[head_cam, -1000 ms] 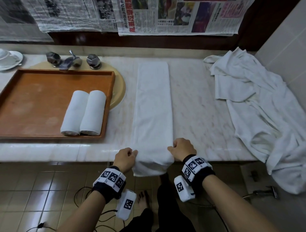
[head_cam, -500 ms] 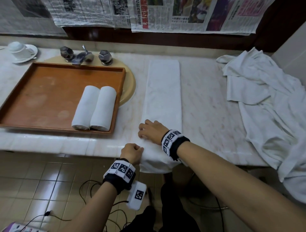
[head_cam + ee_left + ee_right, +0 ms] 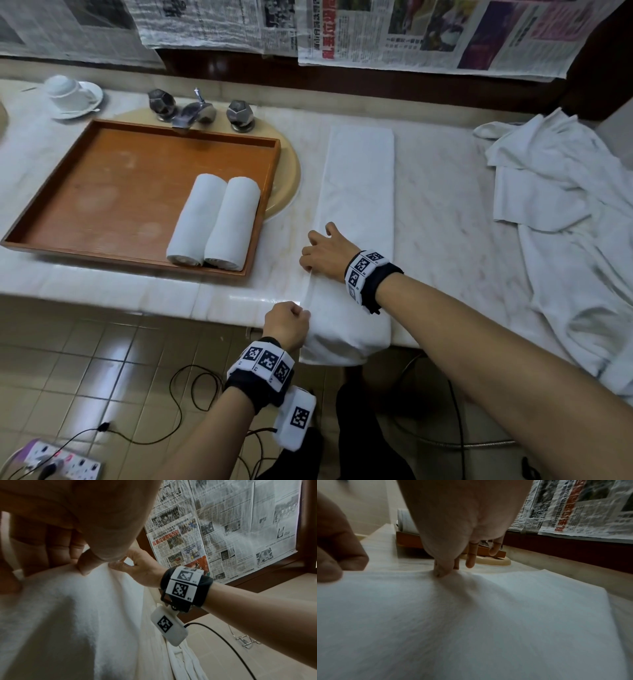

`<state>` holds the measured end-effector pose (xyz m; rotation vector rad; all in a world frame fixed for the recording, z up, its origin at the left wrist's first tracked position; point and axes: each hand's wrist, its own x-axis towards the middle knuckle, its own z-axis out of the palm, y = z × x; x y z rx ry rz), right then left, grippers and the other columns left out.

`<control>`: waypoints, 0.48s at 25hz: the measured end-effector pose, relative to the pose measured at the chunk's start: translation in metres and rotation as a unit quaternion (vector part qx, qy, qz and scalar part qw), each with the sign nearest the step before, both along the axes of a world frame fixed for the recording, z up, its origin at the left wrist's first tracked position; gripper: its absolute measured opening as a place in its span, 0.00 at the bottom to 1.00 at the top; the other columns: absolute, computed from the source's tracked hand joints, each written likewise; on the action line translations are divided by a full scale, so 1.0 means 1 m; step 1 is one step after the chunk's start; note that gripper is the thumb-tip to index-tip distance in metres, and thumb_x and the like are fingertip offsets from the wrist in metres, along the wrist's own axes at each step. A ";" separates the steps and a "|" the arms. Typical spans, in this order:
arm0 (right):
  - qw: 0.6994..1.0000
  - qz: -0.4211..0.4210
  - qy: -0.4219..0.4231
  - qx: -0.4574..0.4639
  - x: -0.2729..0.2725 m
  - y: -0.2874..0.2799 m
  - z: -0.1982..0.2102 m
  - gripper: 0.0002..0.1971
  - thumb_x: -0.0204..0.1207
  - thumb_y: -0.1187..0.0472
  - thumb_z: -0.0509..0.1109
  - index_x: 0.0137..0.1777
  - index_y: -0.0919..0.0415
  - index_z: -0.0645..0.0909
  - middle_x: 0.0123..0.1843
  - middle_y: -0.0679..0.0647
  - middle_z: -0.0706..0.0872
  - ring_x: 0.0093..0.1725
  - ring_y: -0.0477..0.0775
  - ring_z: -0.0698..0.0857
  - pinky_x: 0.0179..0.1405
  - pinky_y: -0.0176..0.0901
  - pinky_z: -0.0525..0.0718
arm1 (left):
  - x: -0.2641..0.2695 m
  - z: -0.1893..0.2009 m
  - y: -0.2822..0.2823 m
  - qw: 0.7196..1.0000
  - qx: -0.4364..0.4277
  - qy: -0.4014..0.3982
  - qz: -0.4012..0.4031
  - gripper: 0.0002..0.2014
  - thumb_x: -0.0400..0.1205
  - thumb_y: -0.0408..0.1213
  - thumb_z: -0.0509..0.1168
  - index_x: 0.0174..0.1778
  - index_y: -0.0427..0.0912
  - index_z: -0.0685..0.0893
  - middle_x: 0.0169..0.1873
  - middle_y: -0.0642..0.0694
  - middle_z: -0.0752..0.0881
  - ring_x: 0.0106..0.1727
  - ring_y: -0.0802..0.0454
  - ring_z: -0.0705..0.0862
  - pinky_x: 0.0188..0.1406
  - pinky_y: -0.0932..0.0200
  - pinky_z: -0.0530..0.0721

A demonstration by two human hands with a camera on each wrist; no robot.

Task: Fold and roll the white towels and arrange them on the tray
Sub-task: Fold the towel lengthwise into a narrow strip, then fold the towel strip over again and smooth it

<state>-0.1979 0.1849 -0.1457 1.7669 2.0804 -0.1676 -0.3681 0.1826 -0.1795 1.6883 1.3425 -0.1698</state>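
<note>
A long white towel (image 3: pixel 359 192), folded into a narrow strip, lies lengthwise on the marble counter (image 3: pixel 445 212), and its near end hangs over the front edge. My left hand (image 3: pixel 301 313) grips the towel's left edge at the counter's lip, thumb against curled fingers (image 3: pixel 82 562). My right hand (image 3: pixel 310 253) reaches across the strip and pinches the same left edge farther up; in the right wrist view the right hand (image 3: pixel 444 570) pinches with thumb and forefinger while its other fingers stick out. Two rolled towels (image 3: pixel 197 219) (image 3: pixel 233 222) lie side by side in the wooden tray (image 3: pixel 102 192).
A heap of unfolded white towels (image 3: pixel 565 222) covers the counter's right side. A tap (image 3: pixel 195 113) stands behind the tray over a beige basin (image 3: pixel 287 178). A cup on a saucer (image 3: pixel 70 96) sits far left. Cables and a power strip (image 3: pixel 58 462) lie on the floor.
My right hand has left the towel's right near corner, crossed to its left edge and slid a little farther up. My left hand keeps its grip at the counter's lip.
</note>
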 end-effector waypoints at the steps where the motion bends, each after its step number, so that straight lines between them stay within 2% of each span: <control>1: 1.000 0.006 0.001 0.004 0.001 0.003 0.001 0.14 0.84 0.69 0.57 0.58 0.52 0.79 0.55 0.45 0.83 0.66 0.55 0.69 0.66 0.61 0.64 | 0.001 0.001 0.000 1.000 -0.003 0.003 -0.001 0.10 0.83 0.39 0.63 0.41 0.38 0.86 0.37 0.46 0.86 0.44 0.48 0.84 0.46 0.57 0.82; 5: 0.999 0.030 -0.007 -0.010 0.008 0.008 0.002 0.14 0.83 0.68 0.58 0.60 0.51 0.78 0.56 0.45 0.82 0.67 0.55 0.70 0.66 0.62 0.64 | 0.002 0.003 0.004 1.000 -0.006 0.024 -0.013 0.10 0.80 0.39 0.65 0.35 0.39 0.85 0.33 0.47 0.85 0.41 0.47 0.85 0.46 0.55 0.86; 8: 0.999 0.033 -0.022 -0.025 0.017 0.015 0.007 0.16 0.81 0.69 0.60 0.63 0.50 0.78 0.60 0.45 0.80 0.68 0.55 0.68 0.66 0.62 0.65 | 0.007 0.007 0.007 0.999 0.020 0.045 0.010 0.10 0.78 0.46 0.70 0.37 0.44 0.85 0.38 0.48 0.86 0.42 0.47 0.85 0.44 0.56 0.84; 10: 0.999 0.031 -0.019 -0.010 0.018 0.020 0.008 0.14 0.83 0.67 0.57 0.62 0.51 0.78 0.59 0.45 0.81 0.68 0.54 0.69 0.66 0.61 0.65 | 0.012 0.008 0.009 0.998 0.021 0.062 0.019 0.08 0.79 0.44 0.70 0.37 0.45 0.83 0.39 0.47 0.85 0.42 0.46 0.86 0.48 0.52 0.87; 12: 0.999 0.031 -0.018 0.002 0.019 0.023 0.006 0.13 0.84 0.66 0.56 0.62 0.52 0.78 0.58 0.46 0.81 0.67 0.55 0.70 0.66 0.61 0.65 | 0.015 0.008 0.012 0.997 0.008 0.081 0.008 0.09 0.79 0.41 0.70 0.35 0.43 0.82 0.38 0.47 0.86 0.41 0.43 0.88 0.48 0.48 0.89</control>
